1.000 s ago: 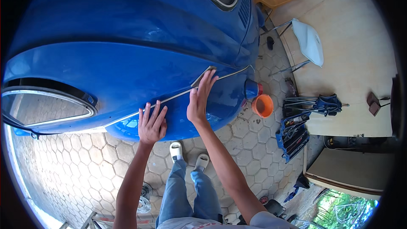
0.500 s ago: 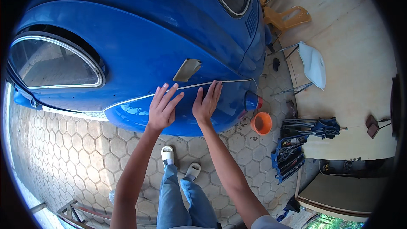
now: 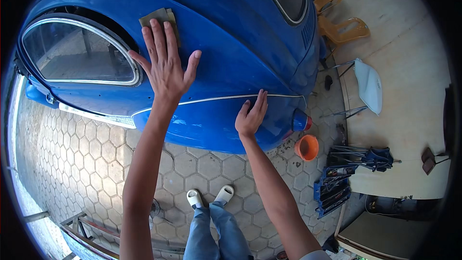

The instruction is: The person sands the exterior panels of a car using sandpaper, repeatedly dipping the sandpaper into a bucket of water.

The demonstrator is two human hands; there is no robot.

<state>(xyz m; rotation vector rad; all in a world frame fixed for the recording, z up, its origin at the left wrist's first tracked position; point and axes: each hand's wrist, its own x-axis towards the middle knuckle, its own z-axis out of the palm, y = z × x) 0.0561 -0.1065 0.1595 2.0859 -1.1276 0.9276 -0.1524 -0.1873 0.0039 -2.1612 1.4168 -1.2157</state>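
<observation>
A blue car [image 3: 219, 58] with rounded bodywork stands in front of me. My left hand [image 3: 167, 70] lies flat with fingers spread, its fingertips over a folded olive-brown sheet [image 3: 164, 15] against the body, right of the side window [image 3: 79, 50]. Whether the sheet is cloth or abrasive paper I cannot tell. Lower down, my right hand [image 3: 251, 118] touches the fender [image 3: 207, 127] just beneath a thin white strip [image 3: 216, 98] along the seam. Its fingers are stretched out, thumb apart, holding nothing.
An orange bucket [image 3: 306, 148] stands on hexagonal paving near the tail light. Farther right are a blue cantilever toolbox [image 3: 332, 190], a white chair [image 3: 368, 86] and yellow chairs [image 3: 342, 31]. A metal frame [image 3: 91, 236] sits at lower left.
My left hand has moved up and left from the seam onto the folded sheet, which now lies higher and nearer the side window. My right hand stays by the strip.
</observation>
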